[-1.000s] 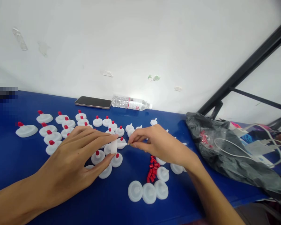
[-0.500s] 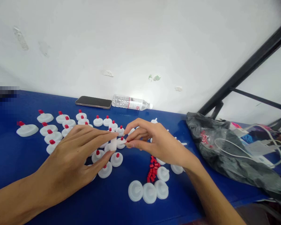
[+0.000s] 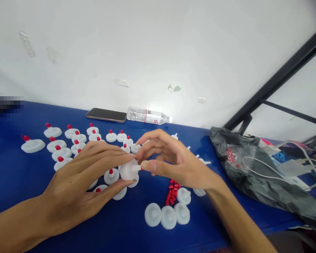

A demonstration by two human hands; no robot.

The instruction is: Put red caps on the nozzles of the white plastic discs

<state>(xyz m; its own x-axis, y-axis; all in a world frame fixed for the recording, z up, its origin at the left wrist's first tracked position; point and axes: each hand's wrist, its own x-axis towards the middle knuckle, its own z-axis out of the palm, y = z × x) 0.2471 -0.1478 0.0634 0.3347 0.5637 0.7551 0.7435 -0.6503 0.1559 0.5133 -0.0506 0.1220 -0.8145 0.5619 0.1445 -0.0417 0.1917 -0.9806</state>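
My left hand pinches a white plastic disc with a short nozzle just above the blue table. My right hand is right beside it, thumb and forefinger closed at the nozzle tip, where a bit of red shows; what they hold is too small to make out. Below my right wrist lies a small heap of red caps. Three uncapped white discs sit in a row near the front. Several discs with red caps stand in rows at the left.
A phone and a lying water bottle rest by the white wall. A dark plastic bag with white cables on it fills the right side. A black metal frame slants up at the right.
My left hand has turned the disc so its face shows and lowered it slightly. My right hand has opened its upper fingers while thumb and forefinger stay at the nozzle tip.
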